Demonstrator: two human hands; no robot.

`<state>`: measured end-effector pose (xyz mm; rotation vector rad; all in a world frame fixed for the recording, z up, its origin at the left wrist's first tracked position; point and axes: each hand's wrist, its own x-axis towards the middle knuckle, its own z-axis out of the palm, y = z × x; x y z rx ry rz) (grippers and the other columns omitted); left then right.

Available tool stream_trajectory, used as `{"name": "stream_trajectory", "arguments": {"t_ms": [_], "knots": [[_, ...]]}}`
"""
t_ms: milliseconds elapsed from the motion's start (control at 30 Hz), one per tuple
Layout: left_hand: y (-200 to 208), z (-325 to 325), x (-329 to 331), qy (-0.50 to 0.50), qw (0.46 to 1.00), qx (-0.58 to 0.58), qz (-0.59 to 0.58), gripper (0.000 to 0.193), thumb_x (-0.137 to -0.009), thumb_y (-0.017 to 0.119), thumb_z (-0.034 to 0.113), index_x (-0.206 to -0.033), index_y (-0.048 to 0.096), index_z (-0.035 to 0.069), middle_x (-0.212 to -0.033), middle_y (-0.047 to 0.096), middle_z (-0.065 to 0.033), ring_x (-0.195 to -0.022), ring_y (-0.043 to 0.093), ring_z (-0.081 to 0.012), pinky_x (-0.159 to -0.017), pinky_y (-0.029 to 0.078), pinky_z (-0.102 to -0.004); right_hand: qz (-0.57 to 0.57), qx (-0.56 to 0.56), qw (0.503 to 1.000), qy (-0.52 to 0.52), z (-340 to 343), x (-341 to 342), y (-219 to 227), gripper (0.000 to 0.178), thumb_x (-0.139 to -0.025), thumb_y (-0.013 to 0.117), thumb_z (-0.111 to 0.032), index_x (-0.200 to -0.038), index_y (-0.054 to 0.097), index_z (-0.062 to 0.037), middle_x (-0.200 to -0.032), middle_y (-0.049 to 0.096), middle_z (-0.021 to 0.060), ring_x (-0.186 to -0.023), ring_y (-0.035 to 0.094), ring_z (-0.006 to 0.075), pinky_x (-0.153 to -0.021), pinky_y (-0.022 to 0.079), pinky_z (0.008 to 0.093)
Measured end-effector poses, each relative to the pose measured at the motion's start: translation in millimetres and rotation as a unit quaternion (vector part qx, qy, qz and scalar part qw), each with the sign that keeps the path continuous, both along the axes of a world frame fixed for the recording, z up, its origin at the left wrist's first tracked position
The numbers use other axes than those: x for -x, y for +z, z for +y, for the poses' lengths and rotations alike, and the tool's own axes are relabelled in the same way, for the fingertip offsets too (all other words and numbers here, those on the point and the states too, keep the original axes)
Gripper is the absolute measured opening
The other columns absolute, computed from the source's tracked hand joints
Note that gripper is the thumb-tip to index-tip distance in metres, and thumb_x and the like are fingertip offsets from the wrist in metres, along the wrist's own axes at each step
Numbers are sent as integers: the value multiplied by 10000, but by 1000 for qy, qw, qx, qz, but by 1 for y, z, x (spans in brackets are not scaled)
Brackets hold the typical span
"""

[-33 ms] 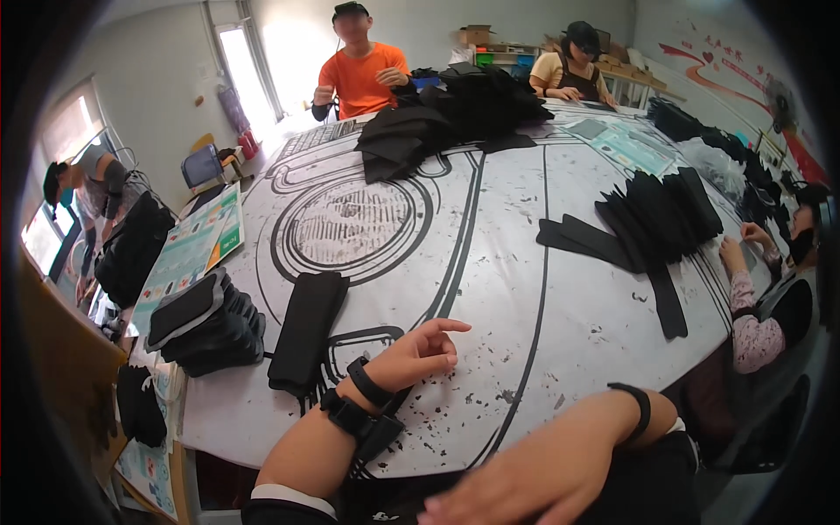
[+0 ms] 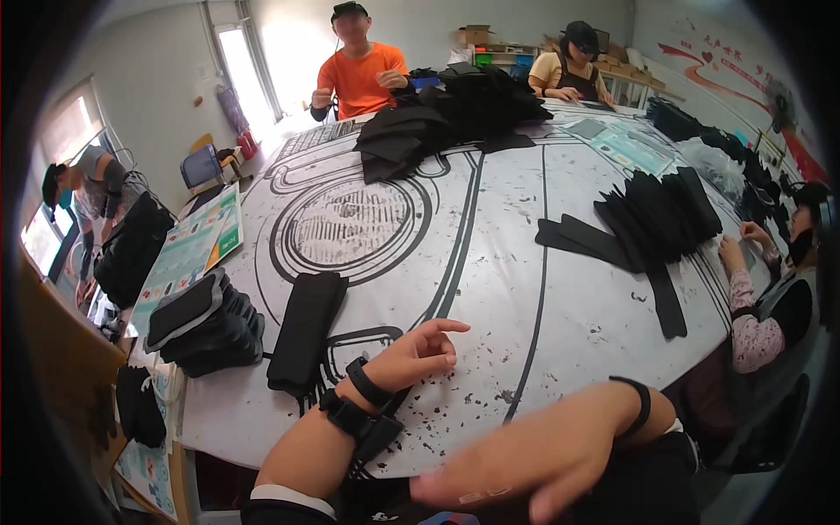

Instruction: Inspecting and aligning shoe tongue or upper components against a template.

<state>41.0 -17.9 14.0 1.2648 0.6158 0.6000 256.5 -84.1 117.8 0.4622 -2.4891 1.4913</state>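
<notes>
My left hand (image 2: 423, 353) hovers over or rests on the near part of the white table cover, its index finger out and the others bent, with nothing in it. Which of the two, I cannot tell. Past its wrist, to the left, lies a neat stack of long black fabric pieces (image 2: 306, 331). Low in front of me, at the table's near edge, my right hand (image 2: 525, 459) is stretched flat with the thumb apart, its fingertips smeared by motion. It shows nothing held. Below it, a small blue and red thing (image 2: 448, 519) peeks in at the lower rim, too cut off to name.
Further left stands a pile of grey-edged black pieces (image 2: 206, 324). Fanned black strips (image 2: 656, 219) lie on the right, and a big black fabric heap (image 2: 455, 114) at the far side. Several people sit or bend around the table (image 2: 490, 254), one close at the right.
My right hand has risen slightly, and its thumb now shows more plainly. The blue and red thing has come into view at the lower rim. My left hand stays where it was.
</notes>
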Motion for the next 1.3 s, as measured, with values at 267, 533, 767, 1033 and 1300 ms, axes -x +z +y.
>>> {"name": "stream_trajectory", "arguments": {"t_ms": [267,533,767,1033,1300], "knots": [[4,6,-9,-12,1000,-24,7,445,-847,580,98,-1256,415,41,-775,508,18,-713,466,-61,-668,394,-210,301,208,727,-581,81,-52,-3,722,-889,424,-234,-1405,-12,20,-821,582,108,-833,549,167,-837,388,311],[-10,10,-5,2,999,29,-36,451,-901,480,128,-1324,341,54,-1040,596,-84,-960,564,-148,-887,419,-299,-5,301,819,-489,81,1,-105,372,-846,567,-74,-1203,471,-32,-901,560,67,-830,551,126,-755,468,267],[2,5,-7,-30,998,-11,-46,639,-887,491,119,-1429,153,122,-1366,380,-148,-1097,511,-193,-967,363,-332,20,146,827,-543,90,-14,-111,93,-817,570,-22,-908,555,-11,-968,506,58,-896,560,135,-795,499,270],[-5,8,-4,-122,990,-53,-37,732,-865,509,88,-1442,61,145,-1484,103,-130,-1201,406,-205,-978,360,-361,-37,171,791,-586,89,-9,-115,107,-818,602,-43,-910,562,-6,-896,584,54,-793,593,119,-729,488,244],[-13,11,-8,-128,989,-76,-22,774,-840,543,177,-1440,55,130,-1471,143,-140,-1201,406,-243,-1000,345,-389,-73,199,763,-611,87,-8,-112,117,-819,623,-77,-892,569,-3,-806,616,35,-721,563,75,-656,452,208]]}}
